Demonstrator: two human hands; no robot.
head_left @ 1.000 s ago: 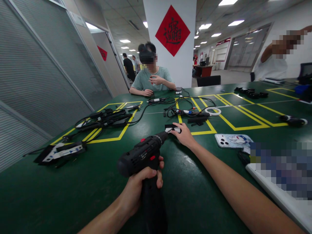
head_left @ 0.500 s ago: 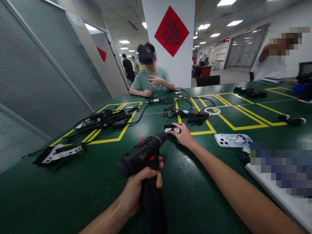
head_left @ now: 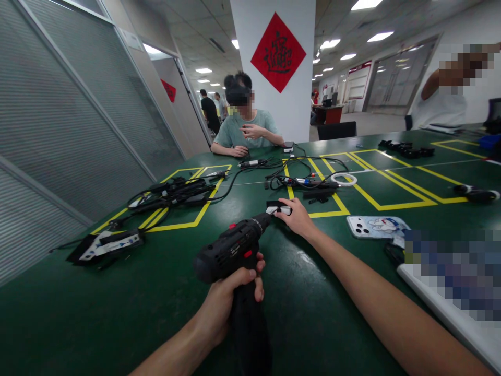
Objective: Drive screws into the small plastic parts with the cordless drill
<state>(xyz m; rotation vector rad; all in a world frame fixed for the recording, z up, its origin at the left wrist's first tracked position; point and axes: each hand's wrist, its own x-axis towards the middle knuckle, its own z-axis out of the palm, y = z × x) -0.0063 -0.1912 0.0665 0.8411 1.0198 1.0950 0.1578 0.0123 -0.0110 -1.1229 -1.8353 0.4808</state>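
Note:
My left hand (head_left: 230, 292) is wrapped round the handle of a black cordless drill (head_left: 230, 248) with red buttons. The drill points forward and to the right, and its tip reaches the near left end of a small black-and-white part (head_left: 282, 210). Whether the tip touches that part cannot be made out. My right hand (head_left: 296, 216) grips the same small part from its right side, fingers closed on it against the green table (head_left: 313, 292). The far side of the part is hidden by my fingers.
Black cables and tools (head_left: 176, 192) lie inside yellow tape outlines at left. More cables (head_left: 309, 181) and a white ring (head_left: 343, 180) lie ahead. A phone (head_left: 378, 227) and a white-edged object (head_left: 434, 308) are at right. A person (head_left: 246, 128) sits opposite.
The whole view has shifted slightly, so everything appears a little further right. Both hands keep their grip, and the drill stays at the small part.

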